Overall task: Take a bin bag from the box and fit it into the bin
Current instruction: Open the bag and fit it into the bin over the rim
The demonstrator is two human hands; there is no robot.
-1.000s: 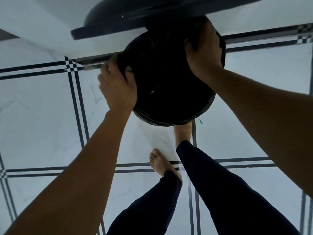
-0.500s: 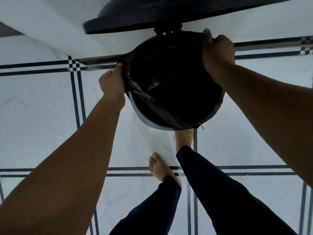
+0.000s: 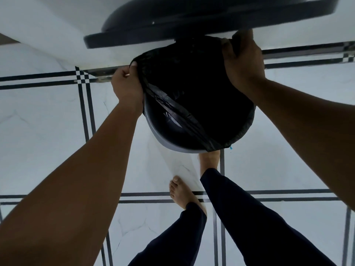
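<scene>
A round grey bin (image 3: 163, 140) stands on the floor below me with its lid (image 3: 192, 22) raised behind it. A black bin bag (image 3: 192, 96) lies inside the bin. Its edge is folded over the rim on the right side and lies loose across the near left, where the grey rim shows. My left hand (image 3: 127, 86) pinches the bag's edge at the bin's left side. My right hand (image 3: 243, 62) grips the bag's edge at the far right rim, just under the lid.
The floor (image 3: 48, 121) is white marble tile with dark double lines. A white wall base (image 3: 67, 45) runs behind the bin. My bare feet (image 3: 182, 192) and dark trouser legs (image 3: 249, 217) stand right in front of the bin.
Both hands have moved apart along the rim, stretching the bag's mouth wider. The grey rim has come into sight at the near left.
</scene>
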